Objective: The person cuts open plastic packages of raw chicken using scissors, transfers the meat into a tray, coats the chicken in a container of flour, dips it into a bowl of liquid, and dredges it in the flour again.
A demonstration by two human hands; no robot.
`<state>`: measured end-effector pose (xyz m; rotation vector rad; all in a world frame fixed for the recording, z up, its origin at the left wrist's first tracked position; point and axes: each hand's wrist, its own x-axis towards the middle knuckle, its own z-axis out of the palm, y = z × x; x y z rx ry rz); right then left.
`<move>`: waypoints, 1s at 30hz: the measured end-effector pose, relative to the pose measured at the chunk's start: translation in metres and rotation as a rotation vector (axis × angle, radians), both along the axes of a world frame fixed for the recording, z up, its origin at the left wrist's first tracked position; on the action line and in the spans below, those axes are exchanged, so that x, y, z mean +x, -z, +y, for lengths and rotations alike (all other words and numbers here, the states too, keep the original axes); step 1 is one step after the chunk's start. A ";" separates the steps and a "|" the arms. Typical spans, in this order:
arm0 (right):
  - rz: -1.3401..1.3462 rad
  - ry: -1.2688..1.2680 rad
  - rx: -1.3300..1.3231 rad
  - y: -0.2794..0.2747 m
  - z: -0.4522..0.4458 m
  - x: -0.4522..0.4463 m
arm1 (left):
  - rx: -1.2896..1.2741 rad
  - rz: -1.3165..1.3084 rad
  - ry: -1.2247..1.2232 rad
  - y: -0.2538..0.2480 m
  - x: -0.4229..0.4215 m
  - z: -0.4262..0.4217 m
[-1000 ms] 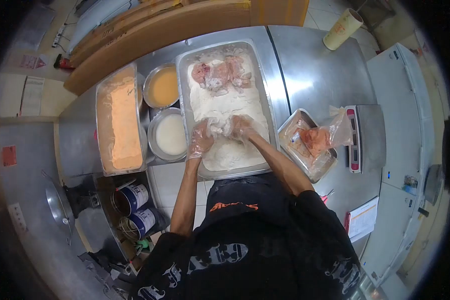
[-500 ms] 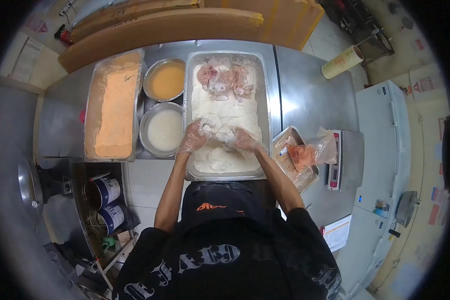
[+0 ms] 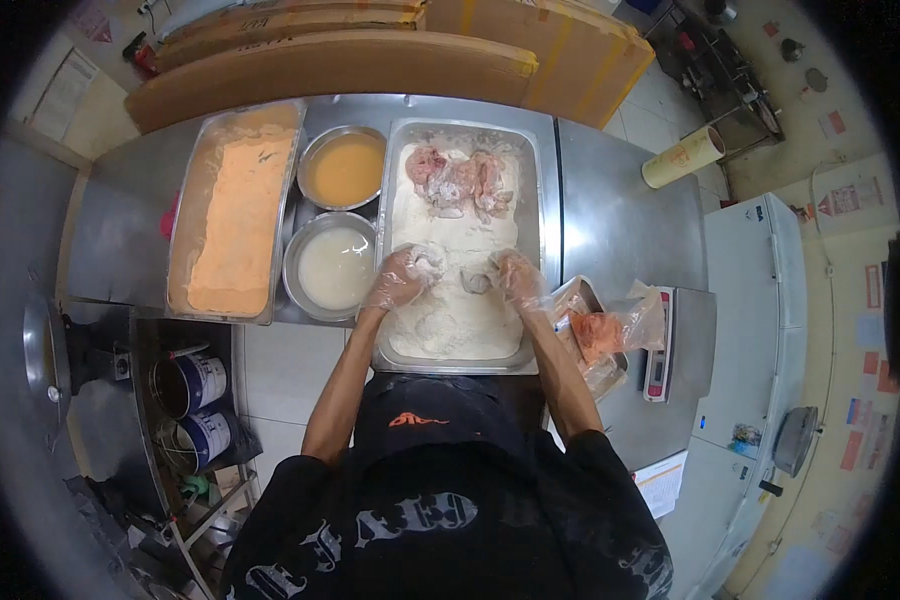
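Observation:
A deep steel tray [image 3: 386, 225] of white flour [image 3: 452, 325] lies in front of me. Clear plastic gloves dusted with flour cover both hands. At the tray's left side, my left hand [image 3: 403, 278] has its fingers curled in over the flour; what they hold, if anything, is hidden. My right hand [image 3: 520, 280] is at the right side, fingers also curled, their contents hidden too. A small greyish, flour-dusted piece [image 3: 477, 282] lies between the hands, nearer the right one. Pink raw meat pieces [image 3: 457, 180], partly floured, rest at the tray's far end.
To the left stand a tray of orange powder [image 3: 235, 225], a bowl of orange-brown liquid [image 3: 344, 170] and a bowl of whitish liquid [image 3: 336, 265]. On the right are a small tray with a bag of orange-red meat [image 3: 598, 335], a scale [image 3: 658, 345] and a plastic-film roll [image 3: 683, 157].
My hands have moved apart from close together over the flour, the right one going further right. The greyish piece now shows between them. The whole view has shifted slightly.

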<state>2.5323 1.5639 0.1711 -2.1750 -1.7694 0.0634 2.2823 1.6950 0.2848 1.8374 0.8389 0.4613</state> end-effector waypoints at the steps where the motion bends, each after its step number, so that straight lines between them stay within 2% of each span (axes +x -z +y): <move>1: 0.000 -0.001 0.003 0.002 0.002 0.005 | 0.003 0.000 -0.001 -0.001 0.002 0.000; 3: -0.195 -0.065 -0.209 0.003 0.000 0.010 | -0.013 -0.025 0.018 -0.004 0.007 -0.002; 4: -0.192 -0.057 -0.206 0.014 -0.003 0.013 | -0.009 -0.022 0.027 -0.005 0.011 -0.004; 5: 0.244 0.013 -0.154 0.046 -0.007 0.021 | -0.009 0.004 0.011 -0.008 0.014 -0.006; 7: 0.686 0.077 -0.088 0.059 -0.005 0.027 | -0.003 0.036 -0.006 -0.009 0.019 -0.007; 9: 0.089 -0.022 -0.178 0.060 0.000 0.029 | 0.044 -0.039 0.016 -0.001 0.021 -0.008; 10: 0.097 -0.020 -0.172 0.060 0.005 0.031 | 0.049 -0.031 0.019 0.003 0.024 -0.006; 11: 0.271 0.026 -0.007 0.063 0.010 0.032 | 0.055 -0.043 -0.010 0.003 0.027 -0.005; 13: 0.457 0.083 0.153 0.071 0.007 0.037 | 0.053 -0.040 -0.033 0.007 0.033 -0.006; 15: 0.982 0.227 0.102 0.002 0.009 0.026 | 0.051 -0.086 -0.123 0.002 0.043 -0.007; 16: 0.991 0.236 0.103 0.006 0.012 0.023 | 0.050 -0.076 -0.115 0.008 0.050 -0.008; 18: 1.149 0.034 0.166 0.027 0.017 0.018 | 0.240 -0.083 -0.097 0.035 0.063 -0.011; 19: 1.153 0.043 0.169 0.057 0.013 0.013 | 0.238 -0.079 -0.088 0.046 0.066 -0.014; 20: 0.337 0.037 0.180 0.100 0.008 0.006 | 0.255 -0.001 -0.114 0.055 0.069 -0.016; 22: -0.475 0.028 0.169 0.107 0.002 -0.004 | 0.276 0.079 -0.142 0.055 0.070 -0.018; 24: 0.479 -0.043 -0.092 0.043 -0.011 -0.012 | 0.070 0.017 -0.133 0.041 0.065 -0.023; 25: 0.482 -0.044 -0.095 0.022 -0.013 -0.014 | 0.067 0.019 -0.134 0.041 0.063 -0.022; 27: 0.101 -0.056 -0.127 -0.005 -0.014 -0.018 | 0.024 0.031 -0.126 0.041 0.058 -0.022; 28: 0.102 -0.063 -0.128 -0.011 -0.012 -0.017 | 0.023 0.033 -0.133 0.040 0.056 -0.021; 30: -0.067 0.052 -0.227 -0.018 -0.002 -0.013 | 0.078 0.093 -0.171 0.030 0.053 -0.018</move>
